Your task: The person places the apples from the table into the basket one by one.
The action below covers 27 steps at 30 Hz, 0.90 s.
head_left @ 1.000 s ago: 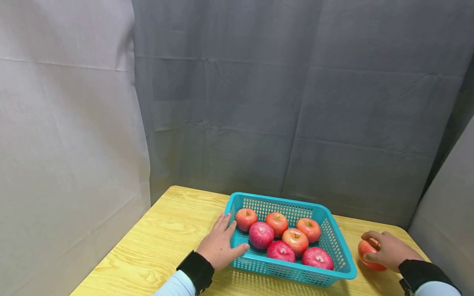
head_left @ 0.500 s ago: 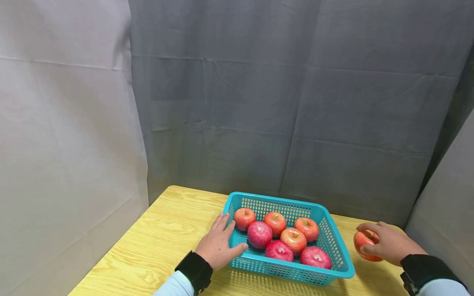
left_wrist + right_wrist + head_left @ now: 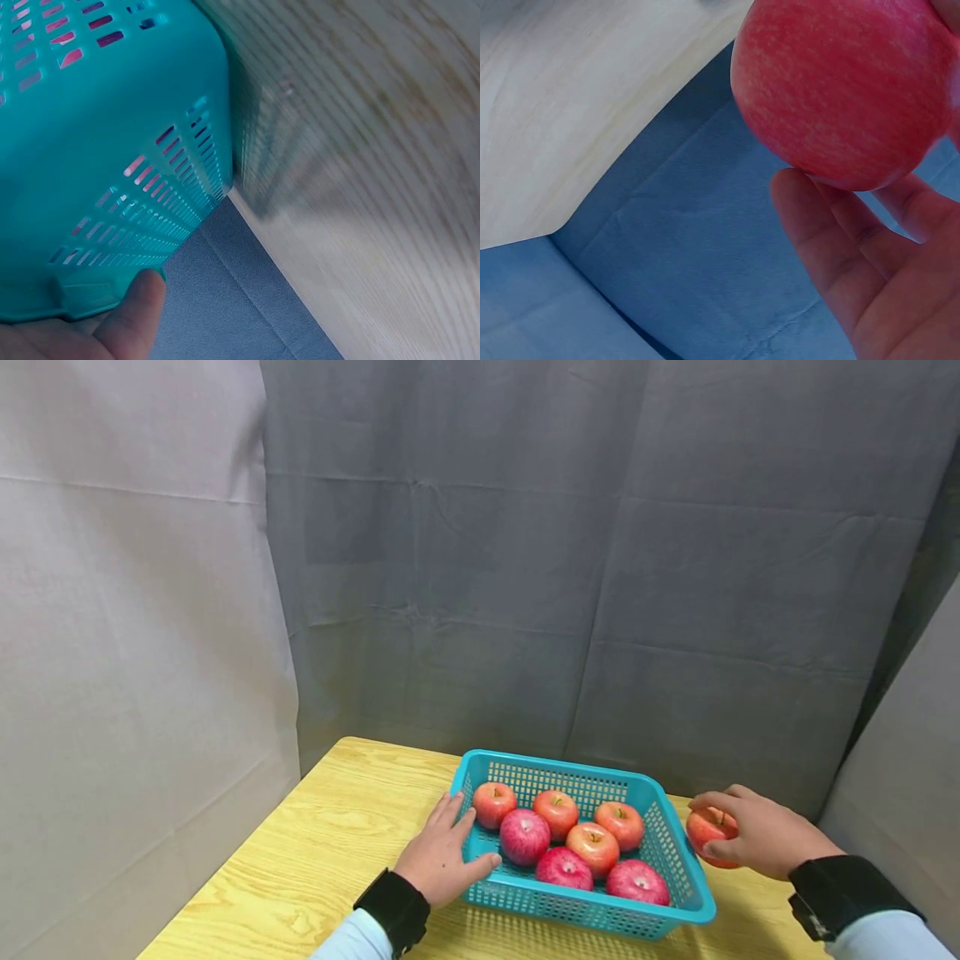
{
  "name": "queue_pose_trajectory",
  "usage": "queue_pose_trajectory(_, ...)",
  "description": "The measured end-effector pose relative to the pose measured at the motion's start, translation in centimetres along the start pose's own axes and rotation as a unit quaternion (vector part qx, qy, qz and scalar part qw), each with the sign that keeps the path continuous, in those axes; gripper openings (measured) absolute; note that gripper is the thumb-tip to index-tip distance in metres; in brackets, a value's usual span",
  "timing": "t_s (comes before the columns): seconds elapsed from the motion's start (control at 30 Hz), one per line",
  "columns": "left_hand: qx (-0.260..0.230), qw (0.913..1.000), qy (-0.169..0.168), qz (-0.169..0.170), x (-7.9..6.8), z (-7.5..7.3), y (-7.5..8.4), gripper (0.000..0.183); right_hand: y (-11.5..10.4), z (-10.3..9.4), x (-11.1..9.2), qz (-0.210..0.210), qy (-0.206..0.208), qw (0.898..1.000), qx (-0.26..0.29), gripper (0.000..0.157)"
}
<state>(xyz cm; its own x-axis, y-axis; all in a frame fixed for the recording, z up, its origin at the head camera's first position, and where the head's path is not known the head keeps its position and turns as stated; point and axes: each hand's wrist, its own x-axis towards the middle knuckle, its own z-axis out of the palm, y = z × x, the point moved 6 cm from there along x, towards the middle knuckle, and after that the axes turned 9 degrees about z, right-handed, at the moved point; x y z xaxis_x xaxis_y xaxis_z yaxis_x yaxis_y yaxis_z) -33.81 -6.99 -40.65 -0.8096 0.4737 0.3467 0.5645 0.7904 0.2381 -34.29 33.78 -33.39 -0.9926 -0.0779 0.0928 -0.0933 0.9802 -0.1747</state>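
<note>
My right hand [image 3: 768, 833] grips a red apple [image 3: 711, 837] between thumb and fingers, raised off the table beside the basket's right end. Close up in the right wrist view, the apple [image 3: 844, 90] shows its smooth streaked skin with fingertips against its underside. A turquoise plastic basket [image 3: 592, 912] with slotted walls holds several apples, some orange-red with stems up, others deep pink. My left hand [image 3: 442, 860] rests at the basket's left rim, its fingers straight and spread. In the left wrist view a finger [image 3: 139, 307] touches the rim by the basket's corner.
The basket stands on a yellow wood-grain table [image 3: 315, 843]. A grey cloth [image 3: 465, 568] hangs behind the table, and pale cloth sheets [image 3: 135, 610] flank it left and right. The table's back edge lies close behind the basket.
My right hand has lifted the apple off the table and carried it left toward the basket. The left hand stays at the rim.
</note>
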Motion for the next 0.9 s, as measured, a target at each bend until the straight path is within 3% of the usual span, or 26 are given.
queue_pose_trajectory(0.23,-0.004,1.0000,-0.001,-0.004,-0.1,0.0,-0.1,0.089,-1.9,-0.4,-0.2,-0.013,0.006,1.000,0.006,0.054)
queue_pose_trajectory(0.5,-0.007,1.0000,-0.002,-0.007,0.0,0.0,-0.1,0.089,-6.0,-0.8,-0.6,-0.047,0.012,0.999,0.018,0.055)
queue_pose_trajectory(0.9,-0.007,1.0000,0.003,-0.003,0.0,0.0,0.1,0.089,-11.4,1.1,0.5,-0.093,-0.006,0.996,0.004,0.054)
